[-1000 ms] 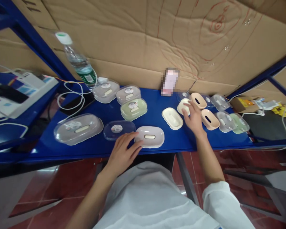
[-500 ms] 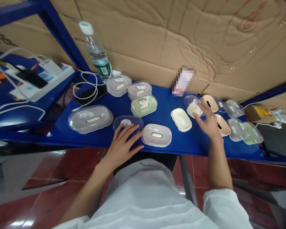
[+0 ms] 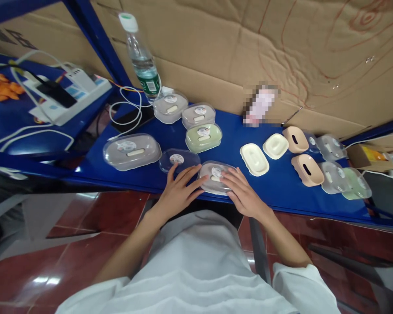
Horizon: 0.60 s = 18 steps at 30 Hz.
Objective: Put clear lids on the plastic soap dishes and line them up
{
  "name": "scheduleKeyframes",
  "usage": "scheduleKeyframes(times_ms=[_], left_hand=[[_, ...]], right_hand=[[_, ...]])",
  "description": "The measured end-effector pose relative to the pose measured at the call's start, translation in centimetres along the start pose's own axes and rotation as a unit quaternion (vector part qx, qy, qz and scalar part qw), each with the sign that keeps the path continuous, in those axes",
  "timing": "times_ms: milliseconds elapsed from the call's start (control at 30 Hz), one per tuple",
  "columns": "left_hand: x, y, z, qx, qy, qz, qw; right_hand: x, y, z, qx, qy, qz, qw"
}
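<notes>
The pale grey oval plastic box (image 3: 209, 167) sits at the near edge of the blue table (image 3: 281, 194), probably for easy reach. The hands are apart and loosely spread: the right hand (image 3: 245, 194) rests fingers on its clear cover, likely to steady it; the left hand (image 3: 177, 195) flanks its left end, beside a loose clear oval lid (image 3: 177, 159). The box lies flat, glossy, with a round printed sticker (image 3: 216, 172) and a cream central insert.

A blue table (image 3: 229, 131) carries lidded oval boxes (image 3: 132, 151).
</notes>
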State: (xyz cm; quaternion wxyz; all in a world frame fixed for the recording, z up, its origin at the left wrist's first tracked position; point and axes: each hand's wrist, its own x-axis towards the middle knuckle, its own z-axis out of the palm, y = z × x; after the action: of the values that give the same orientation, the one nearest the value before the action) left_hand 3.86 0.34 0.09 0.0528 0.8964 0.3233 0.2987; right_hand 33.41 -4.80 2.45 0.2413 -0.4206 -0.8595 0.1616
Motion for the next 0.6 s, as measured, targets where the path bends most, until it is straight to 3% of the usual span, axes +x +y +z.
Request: scheduleKeyframes(times_ms=[300,600], left_hand=[[0.3,-0.1,0.2,-0.034,0.014,-0.008,0.999],[0.2,0.0,1.4,-0.062,0.052,-0.01,0.997]], right_hand=[[-1.1,0.1,1.1,-0.073,0.006,0.017,0.997],[-0.8,0.4,0.1,0.054,0.029,0.052,0.997]])
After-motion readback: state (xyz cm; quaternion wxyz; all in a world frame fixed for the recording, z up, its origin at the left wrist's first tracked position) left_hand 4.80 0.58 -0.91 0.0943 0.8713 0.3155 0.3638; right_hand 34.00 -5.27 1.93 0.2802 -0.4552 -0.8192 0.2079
